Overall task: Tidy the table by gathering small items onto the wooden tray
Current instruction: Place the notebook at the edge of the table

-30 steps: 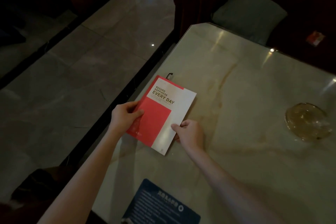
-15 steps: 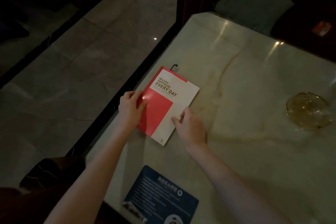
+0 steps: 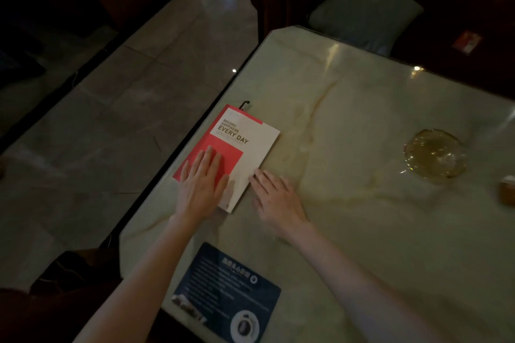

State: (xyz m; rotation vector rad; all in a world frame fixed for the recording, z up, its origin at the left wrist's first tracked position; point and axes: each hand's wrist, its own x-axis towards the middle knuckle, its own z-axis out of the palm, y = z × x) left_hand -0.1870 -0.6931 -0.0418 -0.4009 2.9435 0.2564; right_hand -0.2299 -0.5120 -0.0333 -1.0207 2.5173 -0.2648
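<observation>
A red and white notebook (image 3: 245, 145) lies flat near the left edge of the marble table (image 3: 348, 108). A dark pen clip (image 3: 245, 105) pokes out from under its far end. My left hand (image 3: 202, 184) rests palm down on the notebook's red near half, fingers spread. My right hand (image 3: 274, 198) lies flat on the table just right of the notebook, fingertips at its right edge. Neither hand grips anything. No wooden tray shows in this view.
A glass ashtray (image 3: 434, 156) sits at the right, with a small amber object (image 3: 507, 189) at the frame edge. A dark blue card (image 3: 228, 292) lies at the near table edge. A leather armchair with a grey cushion (image 3: 365, 11) stands beyond the table; tiled floor on the left.
The notebook went from held at its near corners to lying flat. My left hand slid on top of it and flattened; my right hand let go and settled on the table beside it.
</observation>
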